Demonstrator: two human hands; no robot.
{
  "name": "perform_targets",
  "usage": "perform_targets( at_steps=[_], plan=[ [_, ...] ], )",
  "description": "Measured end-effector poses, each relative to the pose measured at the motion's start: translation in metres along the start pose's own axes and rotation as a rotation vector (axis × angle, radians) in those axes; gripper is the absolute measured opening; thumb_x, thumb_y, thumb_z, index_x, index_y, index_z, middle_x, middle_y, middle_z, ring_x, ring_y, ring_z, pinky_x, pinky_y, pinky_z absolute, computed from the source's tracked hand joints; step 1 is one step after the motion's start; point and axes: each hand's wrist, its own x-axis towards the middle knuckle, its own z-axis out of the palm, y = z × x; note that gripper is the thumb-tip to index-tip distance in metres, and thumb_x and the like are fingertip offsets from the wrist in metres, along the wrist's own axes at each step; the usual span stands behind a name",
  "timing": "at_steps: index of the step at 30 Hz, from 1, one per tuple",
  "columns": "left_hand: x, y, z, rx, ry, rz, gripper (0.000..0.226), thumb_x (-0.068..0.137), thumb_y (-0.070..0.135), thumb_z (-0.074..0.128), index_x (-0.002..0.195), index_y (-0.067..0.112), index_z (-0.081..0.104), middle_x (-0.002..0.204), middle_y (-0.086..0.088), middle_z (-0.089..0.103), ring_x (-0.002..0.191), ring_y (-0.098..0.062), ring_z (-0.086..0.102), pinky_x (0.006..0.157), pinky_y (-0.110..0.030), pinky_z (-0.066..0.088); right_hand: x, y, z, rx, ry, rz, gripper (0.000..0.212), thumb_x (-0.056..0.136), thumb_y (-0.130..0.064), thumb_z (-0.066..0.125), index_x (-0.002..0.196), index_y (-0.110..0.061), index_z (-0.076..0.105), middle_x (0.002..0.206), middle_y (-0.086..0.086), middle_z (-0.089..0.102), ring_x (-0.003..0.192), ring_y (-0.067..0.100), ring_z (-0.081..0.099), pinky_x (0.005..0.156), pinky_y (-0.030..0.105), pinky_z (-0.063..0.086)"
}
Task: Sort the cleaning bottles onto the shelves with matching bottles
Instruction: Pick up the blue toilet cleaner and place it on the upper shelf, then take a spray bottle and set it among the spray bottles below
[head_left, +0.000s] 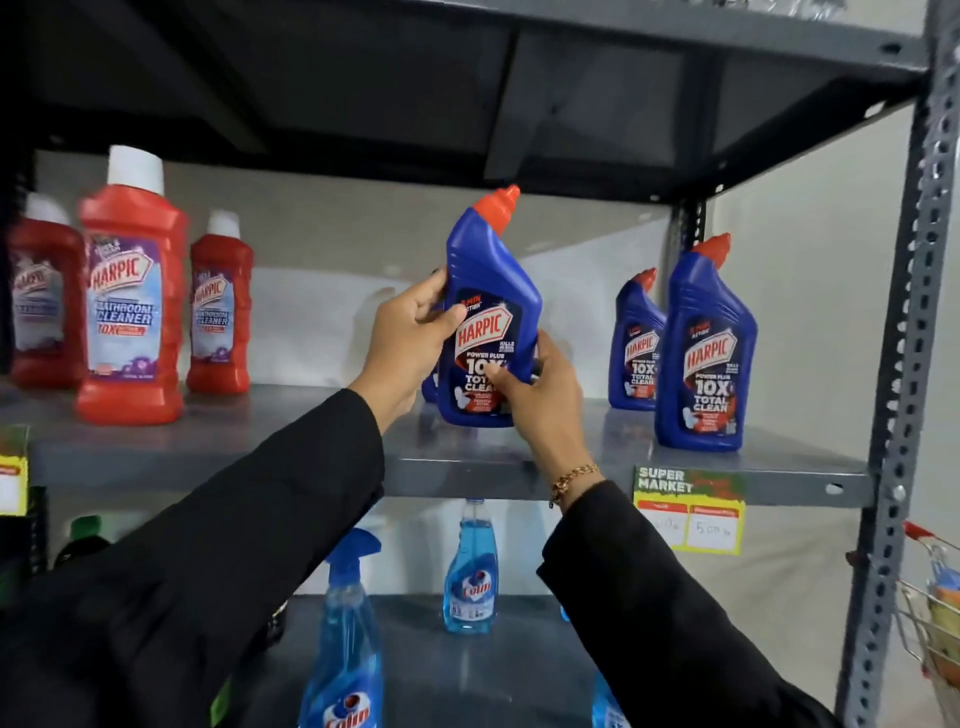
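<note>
Blue Harpic toilet-cleaner bottle (488, 317), red-capped, is grasped upright in both grips, left hand (408, 338) and right hand (540, 400), over the grey metal shelf (467, 462) near two matching bottles (701, 353)

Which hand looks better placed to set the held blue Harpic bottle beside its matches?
Probably the right hand: it grips the held blue Harpic bottle low, nearer the two blue Harpic bottles standing rightward.
</note>
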Motion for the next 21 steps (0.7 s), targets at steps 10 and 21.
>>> perform_targets(
  at_steps=[10,21],
  plan=[
    [0.011,-0.028,-0.008,0.077,0.012,-0.071,0.047,0.092,0.003,0.05,0.135,0.017,0.043,0.112,0.003,0.062,0.089,0.0,0.061,0.065,-0.008,0.052,0.013,0.013,0.013,-0.071,-0.109,0.13,0.034,0.086,-0.015,0.061,0.118,-0.012,0.05,0.117,0.012,0.064,0.104,0.028,0.061,0.089,0.04,0.051],
    [-0.138,-0.087,-0.06,0.401,0.458,0.547,0.017,0.095,0.024,0.046,0.103,0.013,0.055,0.082,-0.002,0.059,0.073,-0.01,0.055,0.072,-0.017,0.046,-0.131,0.085,0.051,-0.054,0.151,-0.644,0.021,0.094,-0.011,0.039,0.104,-0.009,0.057,0.107,0.0,0.057,0.104,0.016,0.054,0.098,0.024,0.04]
  ],
)
